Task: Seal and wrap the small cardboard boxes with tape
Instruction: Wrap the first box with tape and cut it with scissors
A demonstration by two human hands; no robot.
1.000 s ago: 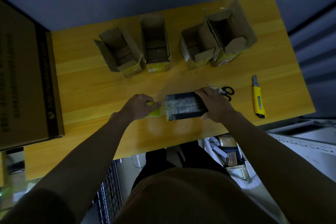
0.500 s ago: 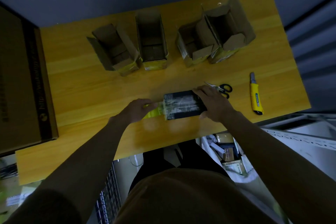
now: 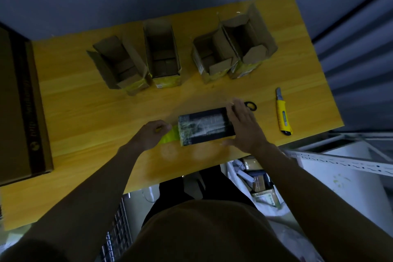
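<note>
On your yellow worktop, four open cartons stand beyond your hands, scissors and a yellow knife right of them. Your right hand lies flat, fingers straight, on the dark wrapped box; your left hand, its grip closed, pinches the yellow tape just left of that box.

The tabletop is yellow-orange wood with a fine lengthwise grain. Four open boxes at the back are plain brown card, each with a yellow band along its near base. The closed box in the middle is dark, almost black, under glossy clear tape that throws white streaks; a bright yellow-green strip juts from its left end. The knife has a yellow body with black ends. The scissors have black handles. The large carton at left is brown with a darker printed stripe.
</note>
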